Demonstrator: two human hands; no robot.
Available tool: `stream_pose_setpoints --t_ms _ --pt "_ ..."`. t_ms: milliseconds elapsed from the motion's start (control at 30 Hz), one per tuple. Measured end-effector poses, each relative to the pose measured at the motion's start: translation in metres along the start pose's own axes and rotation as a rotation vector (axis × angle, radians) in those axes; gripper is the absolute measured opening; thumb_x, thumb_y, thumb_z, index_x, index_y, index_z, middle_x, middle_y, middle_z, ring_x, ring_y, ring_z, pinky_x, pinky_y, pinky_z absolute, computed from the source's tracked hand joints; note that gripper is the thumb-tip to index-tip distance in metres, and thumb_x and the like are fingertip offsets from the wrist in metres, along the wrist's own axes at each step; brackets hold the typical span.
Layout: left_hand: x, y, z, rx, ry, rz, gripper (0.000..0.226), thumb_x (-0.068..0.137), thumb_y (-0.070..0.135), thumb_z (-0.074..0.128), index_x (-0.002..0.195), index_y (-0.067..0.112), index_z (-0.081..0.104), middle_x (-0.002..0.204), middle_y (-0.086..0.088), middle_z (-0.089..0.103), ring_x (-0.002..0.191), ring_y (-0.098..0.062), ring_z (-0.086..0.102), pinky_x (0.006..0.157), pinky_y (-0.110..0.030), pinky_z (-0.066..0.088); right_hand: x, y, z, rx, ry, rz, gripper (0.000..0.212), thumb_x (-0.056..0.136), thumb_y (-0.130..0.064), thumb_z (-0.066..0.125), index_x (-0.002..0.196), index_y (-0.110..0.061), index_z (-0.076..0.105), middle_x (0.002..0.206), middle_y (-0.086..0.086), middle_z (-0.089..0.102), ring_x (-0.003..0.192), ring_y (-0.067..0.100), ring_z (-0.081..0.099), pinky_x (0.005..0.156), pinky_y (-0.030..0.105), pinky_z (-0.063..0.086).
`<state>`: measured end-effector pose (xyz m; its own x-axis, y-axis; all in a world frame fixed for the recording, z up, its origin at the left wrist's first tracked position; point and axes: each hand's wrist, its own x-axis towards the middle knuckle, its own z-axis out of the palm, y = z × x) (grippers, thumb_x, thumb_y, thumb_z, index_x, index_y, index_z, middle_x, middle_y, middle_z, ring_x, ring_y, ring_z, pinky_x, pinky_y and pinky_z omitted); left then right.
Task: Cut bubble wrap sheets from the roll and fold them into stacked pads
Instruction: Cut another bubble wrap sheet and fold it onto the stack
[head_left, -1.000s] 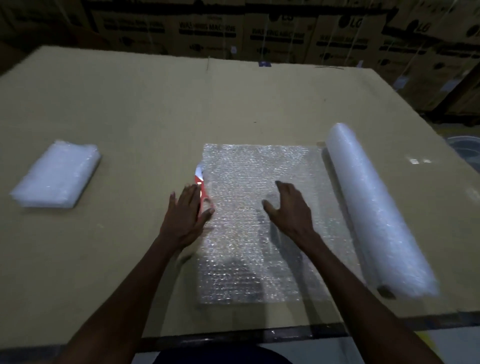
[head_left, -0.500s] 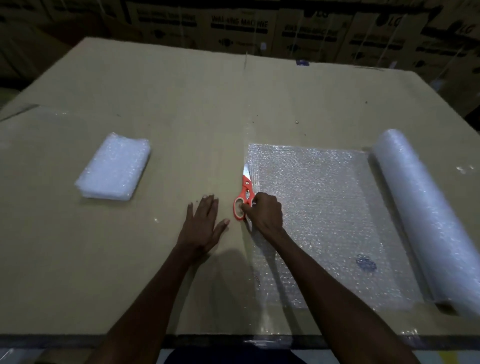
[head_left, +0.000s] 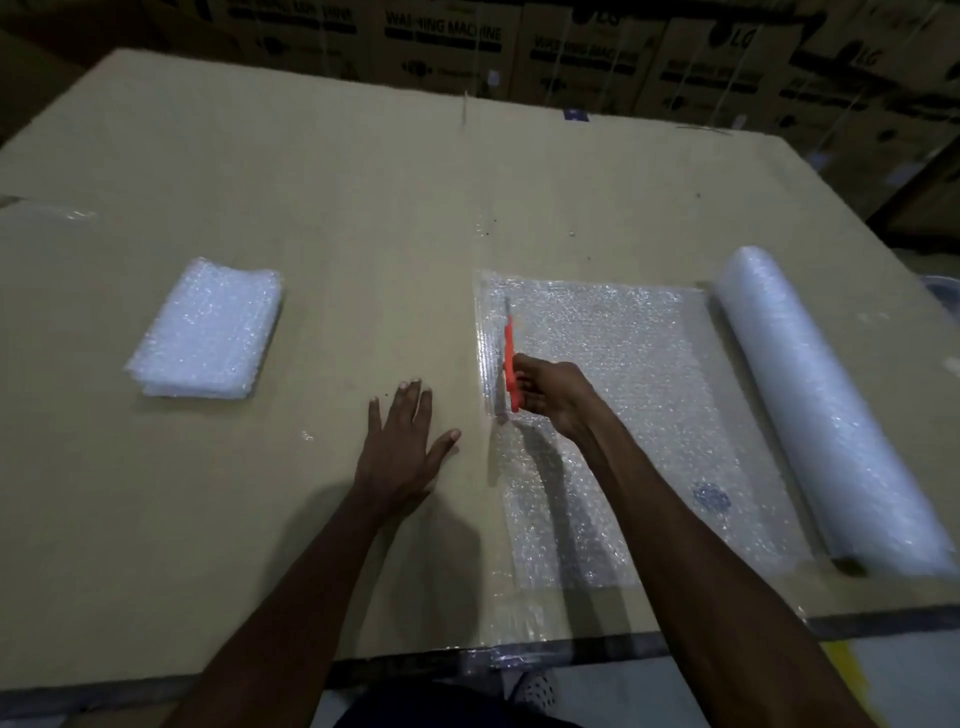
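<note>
A bubble wrap roll (head_left: 826, 410) lies along the right side of the cardboard-covered table (head_left: 363, 218). Its unrolled sheet (head_left: 634, 374) spreads flat to the left of it. My right hand (head_left: 550, 395) grips orange-handled scissors (head_left: 510, 364), lifted above the sheet's left edge with the blades pointing away from me. My left hand (head_left: 402, 452) rests flat on the table, fingers spread, just left of the sheet. A stack of folded bubble wrap pads (head_left: 208, 330) sits at the left.
Stacked cardboard boxes (head_left: 571, 47) line the back behind the table. The table's near edge (head_left: 415, 665) runs just in front of me. A strip of clear plastic (head_left: 47, 213) lies at the far left edge.
My right hand left the sheet, took the scissors at its left edge and raised them. My left hand moved off the scissors and settled flat on the table.
</note>
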<state>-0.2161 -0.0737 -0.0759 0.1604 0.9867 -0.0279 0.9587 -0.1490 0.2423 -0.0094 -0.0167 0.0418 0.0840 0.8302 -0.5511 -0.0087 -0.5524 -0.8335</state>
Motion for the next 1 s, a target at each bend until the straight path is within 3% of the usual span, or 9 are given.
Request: stream_pose_setpoints --t_ms 100,300,433,533,600,700,833,933,1000 --pt "0.0 0.003 0.001 0.004 0.001 -0.003 0.099 0.089 0.073 -0.004 0.157 0.006 0.022 0.165 -0.014 0.015 0.154 -0.027 0.01 0.12 -0.058 0.005 -0.015 0.005 -0.028 0.203 -0.049 -0.029 0.015 0.096 -0.009 0.066 0.091 0.005 0.07 0.083 0.019 0.071 0.072 0.025 0.07 0.08 0.037 0.061" --pt "-0.009 0.031 0.004 0.001 0.042 0.082 0.096 0.094 0.073 -0.001 0.154 0.005 0.029 0.165 -0.016 0.018 0.153 -0.029 0.013 0.119 -0.06 0.006 -0.051 0.032 -0.072 0.584 -0.1 0.006 0.001 0.091 -0.003 0.067 0.091 -0.003 0.067 0.071 0.007 0.064 0.058 0.014 0.062 0.059 0.023 0.057" --pt "-0.021 0.066 0.004 -0.007 0.104 0.157 0.087 0.098 0.07 0.007 0.153 0.007 0.031 0.165 -0.013 0.017 0.154 -0.027 0.01 0.12 -0.059 0.007 -0.085 0.062 -0.099 0.601 -0.082 -0.01 0.009 0.093 0.007 0.06 0.098 0.011 0.066 0.086 0.018 0.074 0.071 0.019 0.075 0.066 0.023 0.061" --pt "-0.031 0.091 0.006 -0.044 0.123 0.179 0.084 0.098 0.069 0.011 0.154 0.009 0.03 0.166 -0.01 0.017 0.154 -0.024 0.009 0.12 -0.058 0.006 -0.11 0.083 -0.122 0.624 -0.07 -0.04 0.009 0.093 0.006 0.06 0.097 0.01 0.066 0.09 0.02 0.072 0.069 0.016 0.072 0.063 0.02 0.058" --pt "-0.04 0.109 0.008 -0.052 0.109 0.203 0.086 0.097 0.07 0.009 0.155 0.009 0.028 0.166 -0.01 0.018 0.154 -0.024 0.009 0.12 -0.058 0.006 -0.129 0.099 -0.14 0.633 -0.077 -0.059 0.009 0.092 -0.003 0.065 0.098 0.003 0.067 0.085 0.013 0.066 0.061 0.011 0.063 0.055 0.017 0.052" --pt "-0.051 0.132 0.011 -0.062 0.027 0.227 0.093 0.092 0.072 0.004 0.157 0.008 0.021 0.167 -0.008 0.014 0.154 -0.022 0.007 0.121 -0.055 0.006 -0.159 0.124 -0.164 0.561 -0.049 -0.111 0.029 0.081 -0.033 0.077 0.098 -0.012 0.067 0.076 0.004 0.06 0.057 0.007 0.054 0.048 0.016 0.044" --pt "-0.06 0.154 0.019 -0.042 -0.035 0.27 0.096 0.091 0.073 0.002 0.158 0.007 0.017 0.167 -0.009 0.012 0.154 -0.023 0.006 0.123 -0.053 0.007 -0.201 0.151 -0.184 0.41 0.007 -0.103 0.029 0.073 -0.053 0.077 0.078 -0.025 0.07 0.07 0.001 0.056 0.052 0.008 0.046 0.044 0.017 0.036" --pt "-0.064 0.166 0.025 -0.029 -0.057 0.273 0.09 0.096 0.071 0.011 0.158 0.006 0.016 0.167 -0.01 0.01 0.154 -0.024 0.005 0.123 -0.053 0.007 -0.223 0.173 -0.192 0.303 0.035 -0.076 0.04 0.074 -0.058 0.077 0.098 -0.027 0.071 0.067 -0.002 0.052 0.052 0.007 0.044 0.044 0.018 0.034" --pt "-0.062 0.171 0.027 -0.031 -0.068 0.265 0.086 0.098 0.066 0.015 0.158 0.005 0.015 0.167 -0.011 0.008 0.154 -0.024 0.003 0.123 -0.053 0.006 -0.236 0.188 -0.193 0.236 0.06 -0.058 0.047 0.07 -0.062 0.079 0.1 -0.026 0.073 0.068 -0.001 0.053 0.052 0.008 0.044 0.044 0.02 0.034"
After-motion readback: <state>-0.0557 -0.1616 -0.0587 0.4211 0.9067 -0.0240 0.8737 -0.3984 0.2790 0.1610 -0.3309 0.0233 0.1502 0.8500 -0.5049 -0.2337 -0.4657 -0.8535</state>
